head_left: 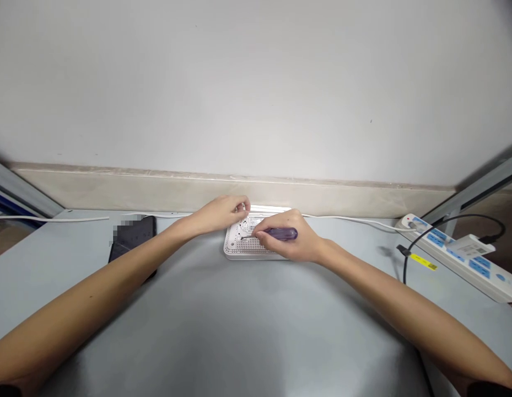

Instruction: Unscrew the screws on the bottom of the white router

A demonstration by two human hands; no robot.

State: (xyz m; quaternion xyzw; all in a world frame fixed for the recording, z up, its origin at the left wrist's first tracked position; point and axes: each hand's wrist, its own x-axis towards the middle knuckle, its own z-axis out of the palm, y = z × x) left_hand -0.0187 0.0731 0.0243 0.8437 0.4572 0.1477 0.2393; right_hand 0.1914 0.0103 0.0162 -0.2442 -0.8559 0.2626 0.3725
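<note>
A white box-shaped device (256,256) with a perforated face lies on the table close to the wall. My right hand (303,240) is closed around a screwdriver (285,234) with a dark purple handle. Its thin shaft points left, low over the perforated face, with the tip near the device's left part. At the device's far left corner, my left hand (228,212) has its fingers curled and the thumb and fingertips together. Whatever they pinch, if anything, is too small to see. My right hand covers much of the device's right side.
A black phone (135,237) lies on the grey table (222,325) beyond my left forearm. At right stands a white power strip (458,251) with blue sockets, a plugged-in adapter (470,246) and a black cable (405,264) with a yellow tag. A white cord (355,219) runs along the wall.
</note>
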